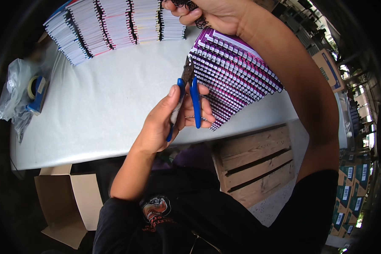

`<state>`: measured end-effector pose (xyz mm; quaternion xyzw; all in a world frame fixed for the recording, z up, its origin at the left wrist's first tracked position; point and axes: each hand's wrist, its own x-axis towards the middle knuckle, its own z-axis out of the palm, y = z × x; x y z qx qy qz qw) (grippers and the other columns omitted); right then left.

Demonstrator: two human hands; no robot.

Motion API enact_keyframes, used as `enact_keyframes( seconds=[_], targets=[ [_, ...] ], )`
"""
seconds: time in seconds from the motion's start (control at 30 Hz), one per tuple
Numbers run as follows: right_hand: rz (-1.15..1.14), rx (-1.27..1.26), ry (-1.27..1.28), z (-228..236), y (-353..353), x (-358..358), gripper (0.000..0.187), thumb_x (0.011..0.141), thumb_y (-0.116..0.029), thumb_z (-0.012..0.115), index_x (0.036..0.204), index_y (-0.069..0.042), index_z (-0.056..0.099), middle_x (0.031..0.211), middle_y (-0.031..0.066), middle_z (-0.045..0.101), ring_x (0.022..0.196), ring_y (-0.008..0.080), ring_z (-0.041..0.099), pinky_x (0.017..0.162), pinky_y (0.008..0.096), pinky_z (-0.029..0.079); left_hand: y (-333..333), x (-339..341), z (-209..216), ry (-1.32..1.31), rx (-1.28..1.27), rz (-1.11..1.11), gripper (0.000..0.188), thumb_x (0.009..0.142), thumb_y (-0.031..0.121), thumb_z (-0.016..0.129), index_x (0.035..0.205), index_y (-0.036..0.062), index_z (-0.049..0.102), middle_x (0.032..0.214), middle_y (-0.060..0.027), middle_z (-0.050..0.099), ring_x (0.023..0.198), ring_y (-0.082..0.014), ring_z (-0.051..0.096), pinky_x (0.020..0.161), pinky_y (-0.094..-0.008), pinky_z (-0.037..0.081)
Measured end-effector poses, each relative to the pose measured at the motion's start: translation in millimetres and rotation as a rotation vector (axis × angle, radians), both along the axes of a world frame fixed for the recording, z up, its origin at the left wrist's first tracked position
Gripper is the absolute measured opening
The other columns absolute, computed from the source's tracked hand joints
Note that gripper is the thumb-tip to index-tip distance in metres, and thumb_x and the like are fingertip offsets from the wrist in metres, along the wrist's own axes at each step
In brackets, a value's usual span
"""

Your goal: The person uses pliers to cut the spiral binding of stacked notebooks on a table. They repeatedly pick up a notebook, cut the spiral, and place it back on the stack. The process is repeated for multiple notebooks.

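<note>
My left hand [161, 118] is wrapped round a pair of blue-handled cutting pliers [196, 101], whose handles are spread apart. The dark jaws point away from me, at the left edge of a fanned stack of purple spiral-bound notebooks [237, 67]. Black coils run along the notebooks' near edges. Beyond the stack, at the top edge of the view, my right hand [216, 15] has its fingers closed on loose black binding coils [186, 4]. Part of that hand is cut off by the frame. The right forearm arches over the stack's right side.
Stacks of unbound printed pages [114, 25] stand along the back of the white-covered table [93, 106]. A clear plastic bag [15, 91] and a blue tape dispenser [38, 95] lie at left. An open cardboard box [63, 203] and a wooden crate [258, 161] sit below the near edge.
</note>
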<state>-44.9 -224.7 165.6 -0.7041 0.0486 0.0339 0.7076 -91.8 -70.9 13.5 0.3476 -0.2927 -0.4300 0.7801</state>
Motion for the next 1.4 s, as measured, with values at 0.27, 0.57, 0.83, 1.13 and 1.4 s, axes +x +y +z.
enact_keyframes(
  seconds=[0.27,0.57,0.83,1.13,1.4],
  targets=[
    [0.062,0.074,0.013,1,-2,3,0.025,0.09,-0.028,0.06,0.08,-0.005,0.061,0.065,0.0024,0.054,0.046,0.0066,0.039,0.036,0.0178,0.028,-3,9,-4,0.347,-0.391,-0.391,0.069,0.097,0.053,0.016,0.124,-0.0044,0.042,0.097,-0.0205,0.06,0.092,-0.0339,0.063,0.083,-0.0483,0.051],
    [0.073,0.081,0.031,2,-3,0,0.026,0.089,-0.028,0.06,0.078,-0.005,0.06,0.065,0.0025,0.052,0.046,0.0059,0.036,0.035,0.0177,0.026,-4,7,-5,0.257,-0.381,-0.398,0.07,0.097,0.053,0.013,0.124,-0.0049,0.041,0.095,-0.0217,0.06,0.093,-0.0358,0.063,0.08,-0.0493,0.052],
    [0.063,0.082,0.039,2,-3,0,0.025,0.09,-0.029,0.06,0.081,-0.005,0.06,0.065,0.0027,0.053,0.046,0.0063,0.037,0.036,0.0176,0.026,-1,0,11,-0.169,0.139,0.147,0.056,0.098,0.049,0.029,0.114,-0.0012,0.048,0.081,-0.0089,0.057,0.064,-0.0202,0.054,0.067,-0.0296,0.05],
    [-0.062,-0.137,0.017,5,5,-1,0.027,0.09,-0.031,0.058,0.08,-0.006,0.061,0.066,0.0023,0.054,0.049,0.0074,0.04,0.038,0.0181,0.03,3,5,16,0.253,-0.086,-0.166,0.06,0.098,0.049,0.023,0.123,-0.0011,0.045,0.098,-0.0143,0.061,0.087,-0.0243,0.063,0.076,-0.0375,0.051],
    [0.09,-0.02,-0.027,0,1,2,0.028,0.091,-0.033,0.057,0.08,-0.008,0.061,0.065,0.0007,0.054,0.05,0.0073,0.041,0.038,0.0183,0.028,5,-4,19,-0.73,0.58,0.515,0.049,0.097,0.042,0.039,0.111,-0.0042,0.049,0.086,-0.0146,0.064,0.077,-0.0253,0.063,0.066,-0.0338,0.047]
  ],
)
